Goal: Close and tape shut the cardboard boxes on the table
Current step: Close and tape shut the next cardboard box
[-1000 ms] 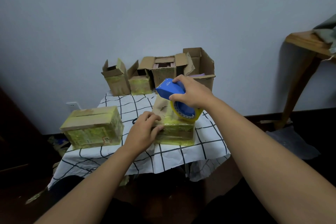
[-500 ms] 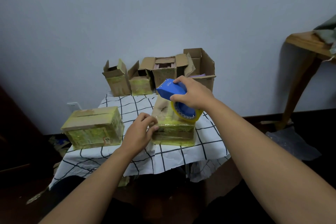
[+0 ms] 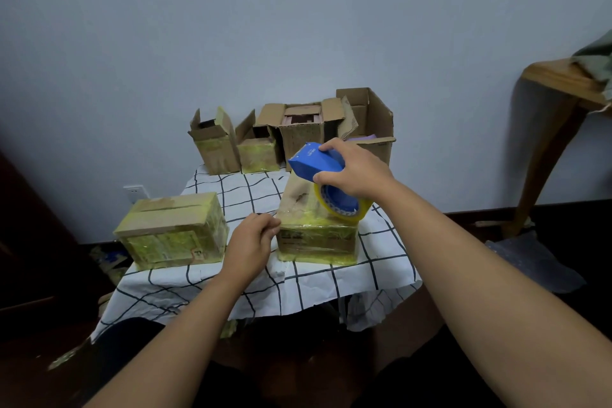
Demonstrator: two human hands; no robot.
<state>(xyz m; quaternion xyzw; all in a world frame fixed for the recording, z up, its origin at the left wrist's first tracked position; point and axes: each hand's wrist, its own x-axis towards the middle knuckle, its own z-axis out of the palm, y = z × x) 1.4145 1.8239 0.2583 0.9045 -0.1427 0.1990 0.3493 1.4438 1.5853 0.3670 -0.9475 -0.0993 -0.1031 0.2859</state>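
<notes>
Your right hand (image 3: pixel 356 170) grips the blue tape dispenser (image 3: pixel 316 164), its yellow roll (image 3: pixel 344 210) resting on the closed box (image 3: pixel 318 235) near the table's (image 3: pixel 381 262) front edge, while your left hand (image 3: pixel 251 242), fingers curled, pinches at that box's near-left top corner.

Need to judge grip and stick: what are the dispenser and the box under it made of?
Tape dispenser: looks like smooth blue moulded plastic, faint sheen. Box under it: brown matte cardboard, scuffed top, largely wrapped in glossy yellowish tape, probably slick.
</notes>
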